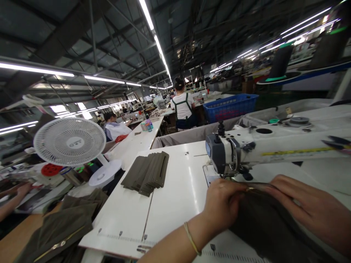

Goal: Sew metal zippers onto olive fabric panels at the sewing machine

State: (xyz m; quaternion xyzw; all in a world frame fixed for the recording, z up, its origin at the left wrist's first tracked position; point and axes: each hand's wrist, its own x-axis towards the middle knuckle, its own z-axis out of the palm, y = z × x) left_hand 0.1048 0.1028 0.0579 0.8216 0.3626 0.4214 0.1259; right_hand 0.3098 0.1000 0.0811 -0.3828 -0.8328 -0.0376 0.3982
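Note:
A dark olive fabric piece hangs between my two hands in front of the sewing machine. My left hand is closed on its upper left edge, just below the machine's needle area. On the upper right edge, my right hand grips the same cloth, thumb hidden by the fabric and fingers. A small gold-coloured bit shows on the edge beside the left fingertips. Left of the machine, a fanned stack of olive fabric pieces lies on the white table.
A white fan stands at the left. Olive cloth with a gold zipper is piled below it. Beyond the table are a blue crate and a seated person. Thread cones stand at upper right. Another person's arm shows far left.

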